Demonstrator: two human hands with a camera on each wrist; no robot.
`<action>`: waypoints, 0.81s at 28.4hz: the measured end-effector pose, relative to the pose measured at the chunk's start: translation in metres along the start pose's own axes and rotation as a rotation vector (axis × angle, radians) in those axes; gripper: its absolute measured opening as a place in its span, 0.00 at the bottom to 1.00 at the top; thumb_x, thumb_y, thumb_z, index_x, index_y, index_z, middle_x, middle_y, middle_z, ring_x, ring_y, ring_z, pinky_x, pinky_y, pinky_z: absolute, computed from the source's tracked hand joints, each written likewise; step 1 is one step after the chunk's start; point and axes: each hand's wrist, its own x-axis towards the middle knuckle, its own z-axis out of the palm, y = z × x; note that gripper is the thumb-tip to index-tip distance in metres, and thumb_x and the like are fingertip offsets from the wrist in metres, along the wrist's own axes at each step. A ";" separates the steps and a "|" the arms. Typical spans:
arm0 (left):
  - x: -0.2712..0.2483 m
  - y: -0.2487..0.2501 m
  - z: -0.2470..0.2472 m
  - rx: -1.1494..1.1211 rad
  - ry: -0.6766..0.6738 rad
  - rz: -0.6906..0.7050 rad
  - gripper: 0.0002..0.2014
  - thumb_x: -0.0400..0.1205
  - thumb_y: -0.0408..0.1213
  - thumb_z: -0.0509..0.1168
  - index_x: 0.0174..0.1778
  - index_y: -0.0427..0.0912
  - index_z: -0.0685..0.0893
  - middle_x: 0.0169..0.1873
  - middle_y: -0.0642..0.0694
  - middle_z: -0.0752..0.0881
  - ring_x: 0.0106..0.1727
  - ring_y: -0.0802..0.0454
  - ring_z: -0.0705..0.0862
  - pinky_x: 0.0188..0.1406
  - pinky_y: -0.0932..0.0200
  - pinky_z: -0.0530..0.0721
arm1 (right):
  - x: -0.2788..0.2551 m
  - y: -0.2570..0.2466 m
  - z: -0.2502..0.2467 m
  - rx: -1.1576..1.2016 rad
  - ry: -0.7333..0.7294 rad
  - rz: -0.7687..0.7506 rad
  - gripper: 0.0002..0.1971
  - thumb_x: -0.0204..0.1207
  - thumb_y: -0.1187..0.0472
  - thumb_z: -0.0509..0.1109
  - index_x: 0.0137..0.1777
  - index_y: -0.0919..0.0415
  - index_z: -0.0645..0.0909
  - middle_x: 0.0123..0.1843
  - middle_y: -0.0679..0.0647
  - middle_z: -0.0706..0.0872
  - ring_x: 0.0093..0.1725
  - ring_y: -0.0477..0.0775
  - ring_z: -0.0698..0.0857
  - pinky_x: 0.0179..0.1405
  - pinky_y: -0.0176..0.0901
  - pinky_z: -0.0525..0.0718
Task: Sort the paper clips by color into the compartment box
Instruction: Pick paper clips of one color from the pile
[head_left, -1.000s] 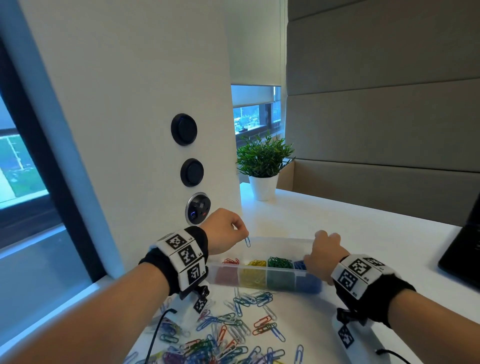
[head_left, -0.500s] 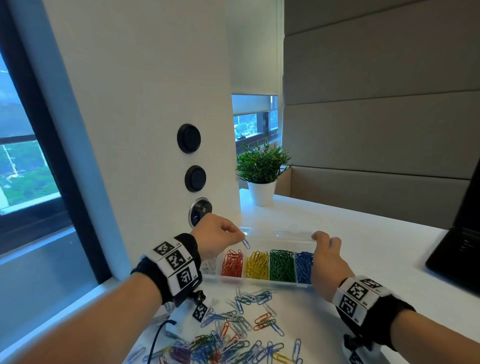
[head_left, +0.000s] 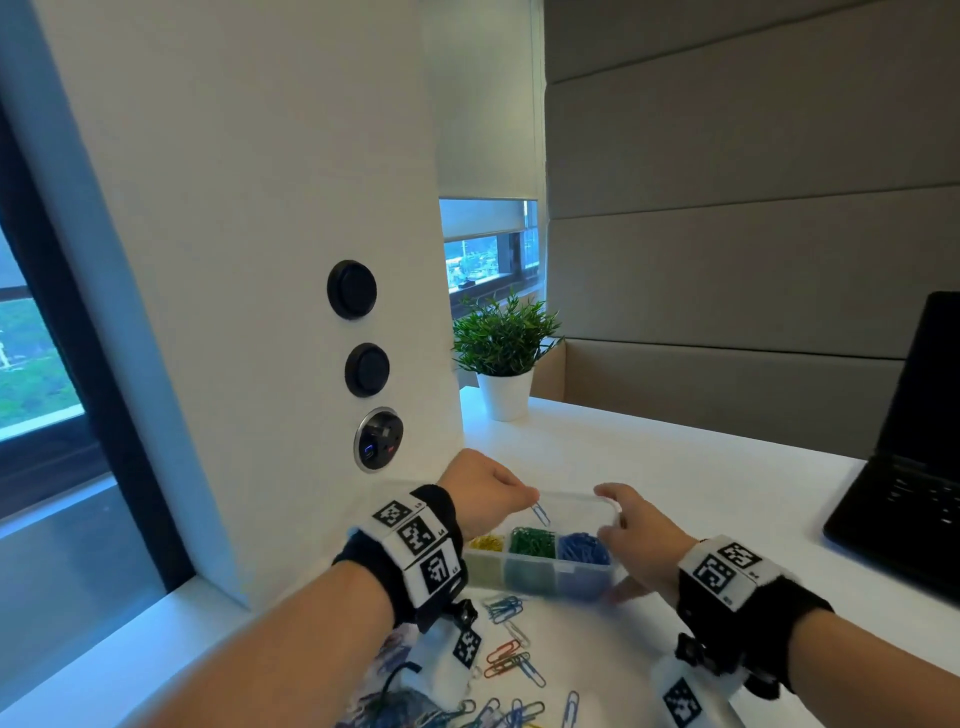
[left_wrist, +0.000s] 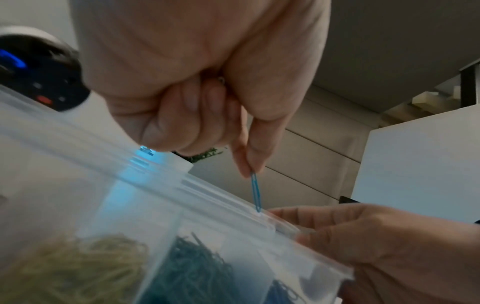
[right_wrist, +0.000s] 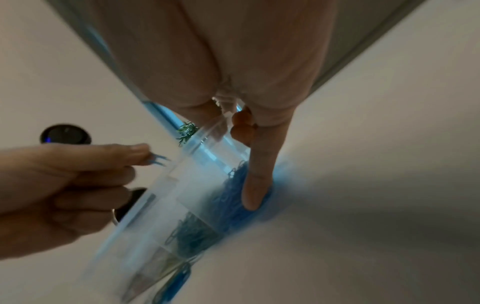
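Note:
My left hand (head_left: 532, 496) pinches a single blue paper clip (head_left: 540, 514) between thumb and forefinger, and the clip hangs down over the back of the clear compartment box (head_left: 540, 574), near the divider between the green clips (head_left: 532, 543) and the blue clips (head_left: 582, 548). In the left wrist view the blue paper clip (left_wrist: 255, 191) has its tip at the box's far rim. A yellow lot (head_left: 485, 543) shows further left; my left wrist hides the rest. My right hand (head_left: 618, 540) grips the box's right end, thumb (right_wrist: 255, 174) on the blue compartment's wall.
Several loose mixed-colour clips (head_left: 511, 662) lie on the white table in front of the box. A white pillar with round sockets (head_left: 376, 439) stands close on the left. A potted plant (head_left: 501, 358) is behind, and a black laptop (head_left: 909, 467) at the right.
My left hand has carried the blue clip rightwards along the box, from above the red and yellow end to the green and blue end. My right hand stays on the box's right end.

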 end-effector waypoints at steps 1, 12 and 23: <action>0.004 0.001 0.008 0.008 -0.012 -0.011 0.09 0.78 0.39 0.75 0.46 0.35 0.92 0.45 0.44 0.90 0.45 0.56 0.86 0.47 0.62 0.81 | 0.000 0.003 0.000 0.039 -0.007 -0.005 0.29 0.84 0.69 0.59 0.82 0.51 0.57 0.72 0.63 0.74 0.54 0.61 0.83 0.43 0.56 0.91; 0.020 0.011 -0.002 -0.238 -0.099 -0.362 0.12 0.84 0.28 0.54 0.60 0.33 0.79 0.28 0.46 0.67 0.25 0.55 0.64 0.19 0.64 0.65 | 0.014 0.014 -0.001 0.082 -0.011 0.100 0.43 0.78 0.71 0.68 0.85 0.50 0.47 0.72 0.60 0.74 0.65 0.66 0.81 0.57 0.62 0.87; 0.004 -0.038 -0.061 -0.173 0.025 -0.228 0.09 0.80 0.16 0.63 0.40 0.31 0.84 0.38 0.33 0.85 0.31 0.43 0.87 0.42 0.50 0.91 | 0.012 0.013 0.002 0.105 0.085 0.160 0.35 0.82 0.71 0.61 0.84 0.52 0.50 0.71 0.63 0.75 0.58 0.65 0.83 0.49 0.61 0.90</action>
